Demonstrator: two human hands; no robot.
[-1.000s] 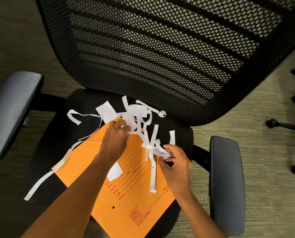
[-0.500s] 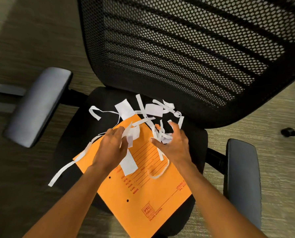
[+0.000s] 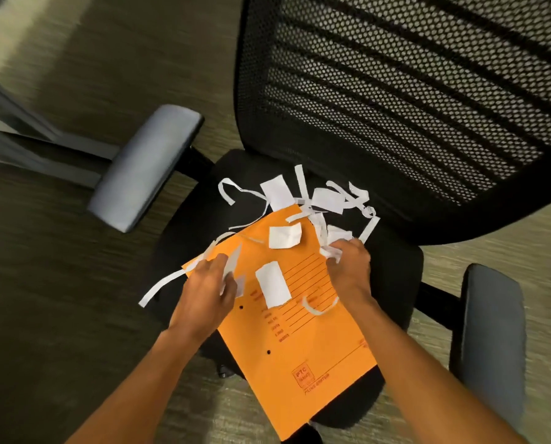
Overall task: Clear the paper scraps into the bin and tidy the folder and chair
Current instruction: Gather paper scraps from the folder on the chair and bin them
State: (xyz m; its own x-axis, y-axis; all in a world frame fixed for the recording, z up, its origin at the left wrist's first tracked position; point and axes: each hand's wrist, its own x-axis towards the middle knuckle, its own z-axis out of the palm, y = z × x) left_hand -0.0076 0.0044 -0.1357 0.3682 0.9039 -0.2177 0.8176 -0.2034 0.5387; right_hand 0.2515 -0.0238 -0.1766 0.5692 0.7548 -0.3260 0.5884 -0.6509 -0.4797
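An orange folder (image 3: 303, 354) lies flat on the black seat of a mesh-backed office chair (image 3: 396, 100). White paper scraps (image 3: 327, 200) and long strips are strewn over the folder's far end and the seat behind it; two squarish pieces (image 3: 272, 285) lie loose on the folder. My left hand (image 3: 208, 291) is at the folder's left edge, fingers closed on a few white strips. My right hand (image 3: 348, 267) is at the folder's right edge, clutching a bunch of scraps. No bin is in view.
The chair's grey armrests stick out at the left (image 3: 146, 168) and right (image 3: 492, 341). Grey metal furniture legs (image 3: 37, 145) stand on the carpet at the far left. Carpeted floor surrounds the chair.
My hands have spread apart: the left moved toward the folder's left edge, the right toward its right edge. A squarish scrap now lies loose between them. The view shifted left.
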